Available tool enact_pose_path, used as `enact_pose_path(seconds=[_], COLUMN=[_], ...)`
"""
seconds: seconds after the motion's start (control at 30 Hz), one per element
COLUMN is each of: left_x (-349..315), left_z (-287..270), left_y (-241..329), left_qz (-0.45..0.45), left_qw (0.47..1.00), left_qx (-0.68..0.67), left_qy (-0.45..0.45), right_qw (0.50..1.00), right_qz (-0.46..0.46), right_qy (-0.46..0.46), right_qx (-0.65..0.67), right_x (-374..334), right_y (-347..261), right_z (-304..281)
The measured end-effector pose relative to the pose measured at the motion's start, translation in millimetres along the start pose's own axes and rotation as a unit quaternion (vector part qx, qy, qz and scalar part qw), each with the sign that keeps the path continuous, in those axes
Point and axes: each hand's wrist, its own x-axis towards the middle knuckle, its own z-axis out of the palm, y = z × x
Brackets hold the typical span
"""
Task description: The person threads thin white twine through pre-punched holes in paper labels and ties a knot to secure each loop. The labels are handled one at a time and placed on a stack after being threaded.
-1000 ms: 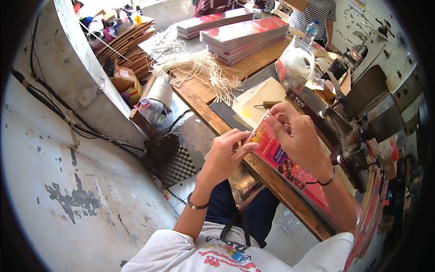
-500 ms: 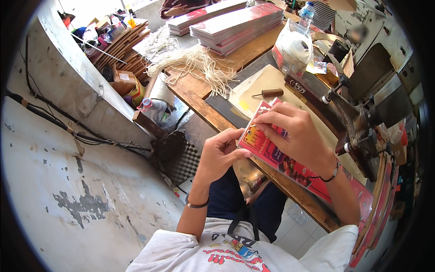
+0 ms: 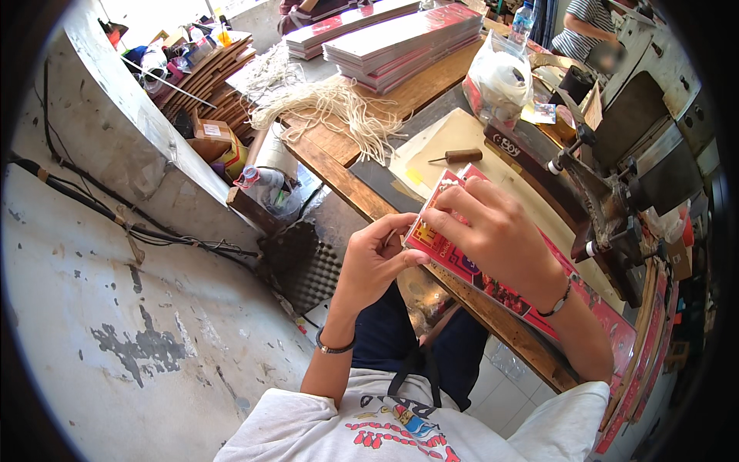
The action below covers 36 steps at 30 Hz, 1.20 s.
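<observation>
A stack of long red printed boards [image 3: 504, 296] with a glossy face lies slantwise along the bench in front of me. At its near left end, my left hand [image 3: 377, 258] grips the edge, thumb on top and fingers curled at the side. My right hand [image 3: 496, 239] is bent over the same end, its thumb and forefinger pinched at a bit of white cord near the edge. More white cord [image 3: 450, 183] shows at the top corner of the boards. My right fingers partly hide the cord. Just beyond lies an awl [image 3: 463, 156] with a wooden handle.
Loose cream cords [image 3: 339, 108] hang over the bench's left edge. Stacked boards [image 3: 404, 46] lie behind them. A plastic bag [image 3: 499, 81] and a metal clamp-like machine [image 3: 600, 196] stand on the right. Two other people are at the back, one in a striped shirt [image 3: 585, 29].
My right hand has shifted slightly left and down, its fingers curling closer to the boards' edge. My left hand stays in place. The person in stripes has come further into view.
</observation>
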Motion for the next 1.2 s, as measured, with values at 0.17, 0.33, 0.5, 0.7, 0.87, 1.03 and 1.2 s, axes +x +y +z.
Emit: enact_pose_path(seconds=[0.17, 0.33, 0.5, 0.7, 0.87, 1.03, 1.2], left_x=[0.7, 0.6, 0.3, 3.7, 7.0, 17.8, 18.9], left_z=[-1.6, -5.3, -8.9, -20.5, -24.1, -9.0, -4.1], left_y=[-3.1, -0.5, -1.9, 0.8, -0.4, -6.0, -12.1], left_qz=[0.006, -0.020, -0.038, -0.009, 0.051, 0.102, 0.106], left_qw=[1.000, 0.999, 0.997, 0.996, 0.991, 0.990, 0.989], left_qx=[0.008, 0.049, 0.063, 0.013, -0.038, 0.098, 0.105], left_qy=[0.002, -0.009, -0.028, -0.091, -0.117, -0.008, 0.018], right_qw=[1.000, 1.000, 0.999, 0.981, 0.960, 0.962, 0.971], right_qz=[-0.003, -0.012, -0.009, 0.042, 0.067, 0.067, 0.074], right_qy=[0.007, 0.004, 0.003, -0.048, -0.020, 0.010, 0.008], right_qx=[-0.021, -0.012, 0.035, 0.183, 0.273, 0.265, 0.228], right_x=[0.4, 0.2, -0.7, 0.2, -0.3, -2.3, -1.6], right_y=[-0.9, 0.5, 1.4, 3.6, 6.2, 7.3, 9.2], right_z=[0.1, 1.8, 1.7, 1.3, 3.8, 10.0, 7.9])
